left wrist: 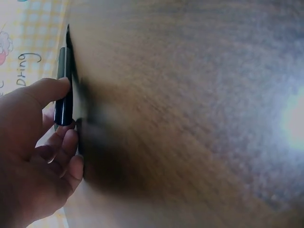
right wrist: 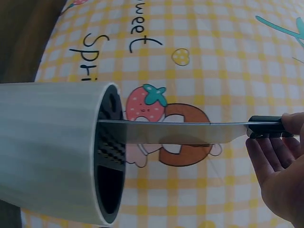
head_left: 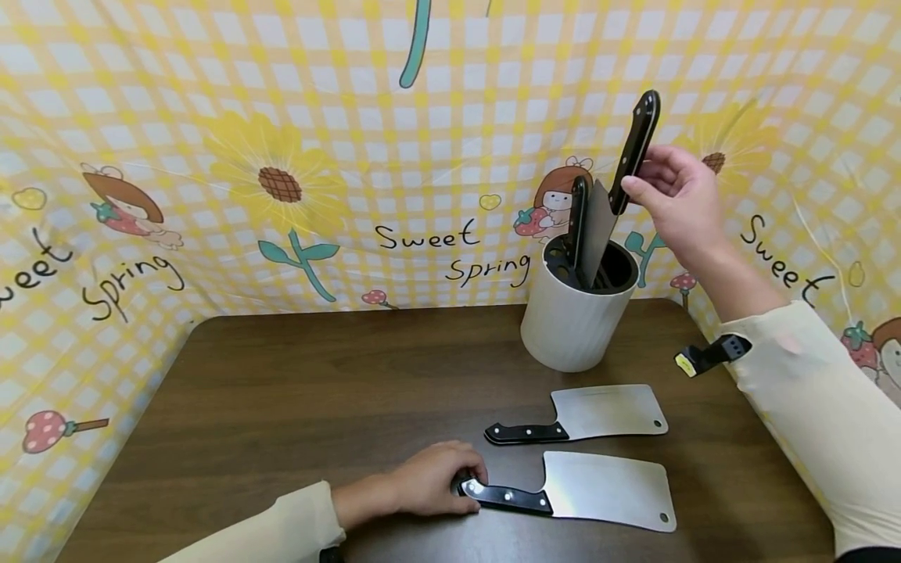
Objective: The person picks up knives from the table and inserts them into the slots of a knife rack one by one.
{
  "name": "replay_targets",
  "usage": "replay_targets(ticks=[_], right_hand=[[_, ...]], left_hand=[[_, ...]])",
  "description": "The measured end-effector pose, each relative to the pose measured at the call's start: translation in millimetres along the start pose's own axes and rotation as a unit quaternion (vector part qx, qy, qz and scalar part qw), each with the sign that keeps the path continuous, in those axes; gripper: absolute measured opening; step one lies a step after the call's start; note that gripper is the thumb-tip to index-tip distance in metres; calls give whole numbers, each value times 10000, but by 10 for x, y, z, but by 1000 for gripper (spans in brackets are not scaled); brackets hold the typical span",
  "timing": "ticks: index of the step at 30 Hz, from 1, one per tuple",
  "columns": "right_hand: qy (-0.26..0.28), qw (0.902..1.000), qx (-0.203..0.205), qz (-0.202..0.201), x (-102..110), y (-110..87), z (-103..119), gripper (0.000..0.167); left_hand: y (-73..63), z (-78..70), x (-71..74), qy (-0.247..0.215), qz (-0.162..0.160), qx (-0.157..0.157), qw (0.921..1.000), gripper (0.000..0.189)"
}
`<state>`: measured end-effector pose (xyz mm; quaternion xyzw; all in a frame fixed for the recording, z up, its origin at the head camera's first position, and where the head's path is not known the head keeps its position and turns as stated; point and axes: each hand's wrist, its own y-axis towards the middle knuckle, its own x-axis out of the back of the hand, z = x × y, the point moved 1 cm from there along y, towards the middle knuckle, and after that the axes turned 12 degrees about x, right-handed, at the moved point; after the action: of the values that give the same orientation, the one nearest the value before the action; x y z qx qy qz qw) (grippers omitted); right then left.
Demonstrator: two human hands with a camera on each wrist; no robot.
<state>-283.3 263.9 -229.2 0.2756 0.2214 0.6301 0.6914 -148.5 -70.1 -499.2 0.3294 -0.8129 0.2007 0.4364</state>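
In the head view my right hand (head_left: 679,195) pinches the black handle of a kitchen knife (head_left: 637,148) between thumb and fingers. Its blade points down, with the tip inside a white round knife block (head_left: 577,332). The right wrist view shows the blade (right wrist: 185,133) entering a slot in the block's dark top (right wrist: 111,164). Another black-handled knife (head_left: 578,219) stands in the block. Down on the table, my left hand (head_left: 429,477) grips the handle end of a cleaver (head_left: 608,489), whose broad blade points right. The left wrist view has the thumb against the black handle (left wrist: 65,90).
A second, smaller cleaver (head_left: 612,413) lies just beyond the first, its handle to the left. The brown wooden table (head_left: 317,383) meets a yellow-checked cloth backdrop (head_left: 380,156) behind the block and at both sides. A black wrist strap (head_left: 714,356) hangs from the right sleeve.
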Motion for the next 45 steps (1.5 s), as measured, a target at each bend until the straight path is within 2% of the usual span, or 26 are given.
replay_targets(ticks=[3,7,10,15,19,25,29,35,43,45], right_hand=[[-349,9992,-76,162,-1,-38,-45,24],[-562,9977,-181,335,-7,-93,-125,26],[-679,9961,-206,519,-17,-145,-194,25],[-1012,9916,-244,767,-13,-214,-276,23],[-1383,9860,-325,878,-6,-254,-344,30],[-1812,9756,-422,1163,-19,-337,-448,41],[-1998,9696,-599,1279,-30,-395,-503,43],[-2054,9665,-737,1349,-57,-469,-552,44],[-2027,9656,-758,1439,-50,-552,-629,43],[-2067,9640,-806,1467,-45,-566,-638,44]], left_hand=[[4,22,24,-374,-9,81,9993,23],[4,50,60,-852,67,303,9959,21],[-5,56,96,-1154,72,350,9927,21],[-27,67,145,-1441,-60,100,9895,23],[-46,86,164,-1579,-151,-61,9873,23],[-69,113,232,-2249,13,108,9743,21],[-72,115,304,-2560,-25,116,9666,22],[-83,104,377,-3014,-207,16,9533,25],[-96,87,516,-3119,-624,-78,9480,29],[-98,83,563,-3213,-739,-139,9440,29]])
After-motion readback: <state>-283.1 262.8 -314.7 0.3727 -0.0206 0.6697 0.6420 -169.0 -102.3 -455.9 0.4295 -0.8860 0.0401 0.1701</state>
